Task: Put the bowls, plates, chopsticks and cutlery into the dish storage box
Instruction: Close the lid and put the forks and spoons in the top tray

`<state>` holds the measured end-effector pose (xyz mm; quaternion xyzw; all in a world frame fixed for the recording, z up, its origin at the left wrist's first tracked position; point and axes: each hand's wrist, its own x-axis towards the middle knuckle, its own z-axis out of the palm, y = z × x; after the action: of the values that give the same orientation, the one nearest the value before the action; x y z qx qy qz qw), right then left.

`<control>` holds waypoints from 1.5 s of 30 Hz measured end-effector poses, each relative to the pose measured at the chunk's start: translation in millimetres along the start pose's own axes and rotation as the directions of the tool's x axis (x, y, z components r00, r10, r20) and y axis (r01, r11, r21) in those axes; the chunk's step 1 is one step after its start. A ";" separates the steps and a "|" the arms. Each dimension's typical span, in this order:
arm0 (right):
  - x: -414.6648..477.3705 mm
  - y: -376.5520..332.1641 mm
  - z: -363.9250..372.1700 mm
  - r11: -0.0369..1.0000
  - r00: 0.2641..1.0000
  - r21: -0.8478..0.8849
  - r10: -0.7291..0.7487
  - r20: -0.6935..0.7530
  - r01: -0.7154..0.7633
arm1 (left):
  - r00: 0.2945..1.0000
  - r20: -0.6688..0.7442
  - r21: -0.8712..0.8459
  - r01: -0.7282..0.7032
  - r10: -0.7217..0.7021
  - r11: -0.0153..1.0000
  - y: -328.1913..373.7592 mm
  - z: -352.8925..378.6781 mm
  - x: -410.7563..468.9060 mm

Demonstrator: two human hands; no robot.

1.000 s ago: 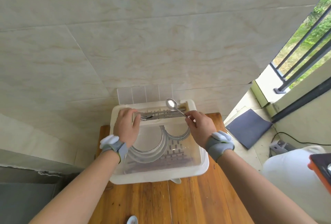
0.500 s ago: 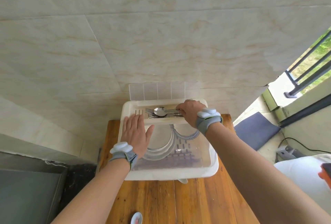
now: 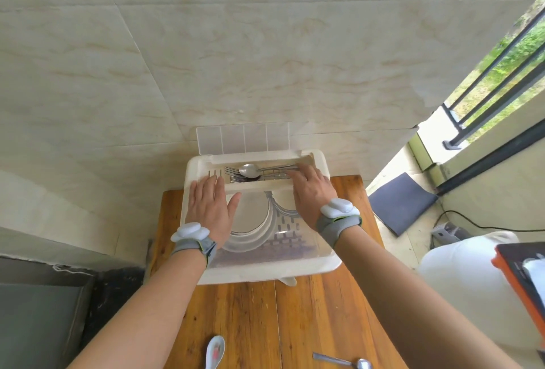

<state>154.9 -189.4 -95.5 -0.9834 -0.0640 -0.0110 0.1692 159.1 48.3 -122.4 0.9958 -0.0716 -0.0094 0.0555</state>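
The white dish storage box (image 3: 265,276) stands on the wooden table (image 3: 295,324) against the tiled wall. Plates (image 3: 250,221) show through its clear cover. In its rear cutlery tray lie several forks (image 3: 236,178) and a metal spoon (image 3: 249,170). My right hand (image 3: 309,191) reaches into the tray, fingertips resting on the cutlery handles. My left hand (image 3: 211,209) lies flat with straight fingers on the box's left side. A white ceramic spoon (image 3: 215,352) and another metal spoon (image 3: 345,362) lie on the table's near edge.
The tray's small clear flap (image 3: 243,138) stands open against the wall. A white plastic jug (image 3: 472,274) and an orange-edged object (image 3: 525,280) sit to the right, a dark mat (image 3: 402,206) on the floor, a grey counter (image 3: 38,309) at left.
My right hand brought the metal spoon down from above the box and laid it in the cutlery tray. My left hand left the tray and flattened on the box's left side.
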 end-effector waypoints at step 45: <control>-313.7 39.6 180.4 0.969 0.771 -0.100 0.240 0.590 -0.225 | 0.838 0.494 -0.254 0.393 -0.231 0.884 11.1 157.3 -299.9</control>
<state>-151.1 -204.4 -292.3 -0.9387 0.0083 0.3197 0.1289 -143.4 63.2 -274.2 0.9386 0.0863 -0.2608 0.2087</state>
